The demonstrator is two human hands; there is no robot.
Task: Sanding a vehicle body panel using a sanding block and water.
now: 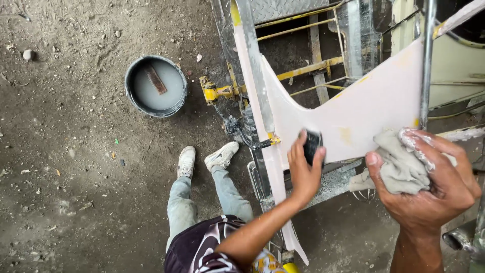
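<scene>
Step in hand: I judge this as wet-sanding the pale primed panel, mid-frame right, with the cloth standing by for wiping.
Left hand: closed around a small black sanding block, pressed flat against the panel's lower edge at centre frame.
Right hand: fingers curled tight on a damp grey rag, bunched against the panel at lower right, beside an upright metal bar.
Panel: fixed to a vehicle frame with yellow rails, upper centre.
Bucket: upper left on the dirt floor, cloudy water with a brown block in it, well apart from both hands.
Next move calls for: even, flat pressure with the block, I'd say, then a wipe to check the surface.
</scene>
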